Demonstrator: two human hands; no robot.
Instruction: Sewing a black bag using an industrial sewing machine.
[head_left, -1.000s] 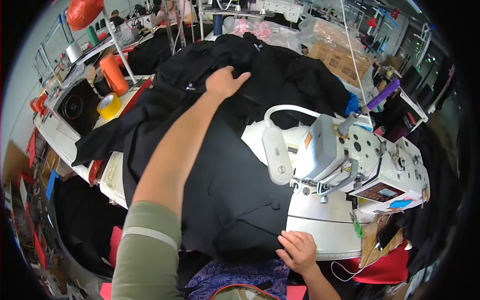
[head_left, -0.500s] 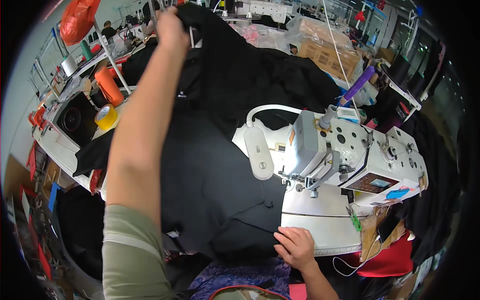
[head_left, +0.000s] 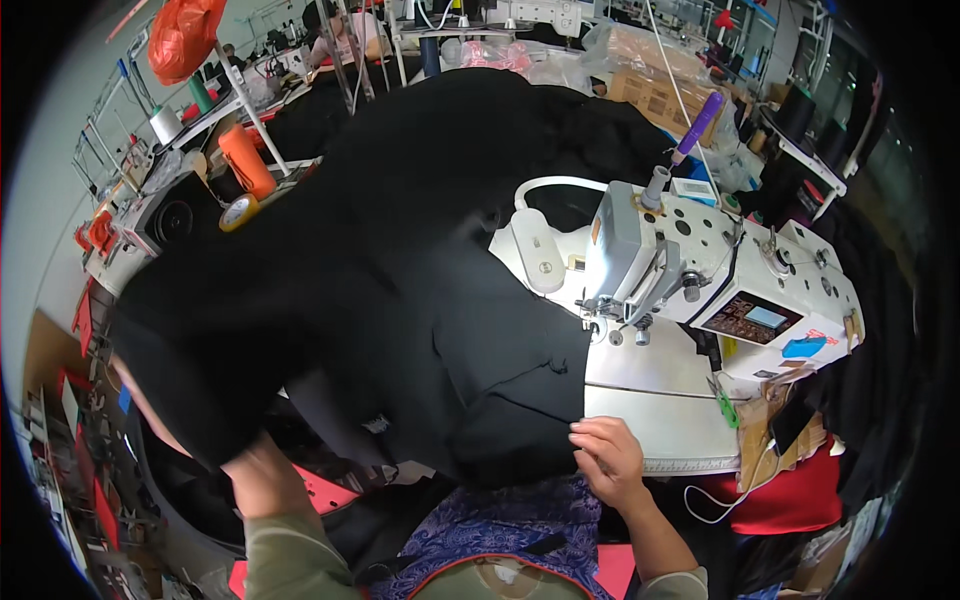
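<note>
Wide black cloth (head_left: 400, 260) covers the middle of the sewing table and rises in a large fold toward the left. My left hand (head_left: 262, 470) goes under that near-left fold; its fingers are hidden and blurred by motion. My right hand (head_left: 607, 455) lies at the right edge of the cloth, fingers stretched out with the tips touching it, on the white table in front of the machine. The cloth's straight right edge runs up to the needle area of a white sewing machine (head_left: 680, 260). A thread tail and a seam line (head_left: 530, 385) show on the cloth.
A white lamp (head_left: 540, 255) hangs over the machine bed. Green snips (head_left: 722, 402) and a phone (head_left: 795, 425) lie at the right. Yellow tape (head_left: 239, 212), an orange bottle (head_left: 246, 163) and a black speaker (head_left: 172, 220) stand at the left. Thread stands and a cardboard box (head_left: 660, 100) are behind.
My left arm has come back from the far side toward me, and the black cloth has swung over to the near left. My right hand stays at the cloth's edge. The view has shifted slightly.
</note>
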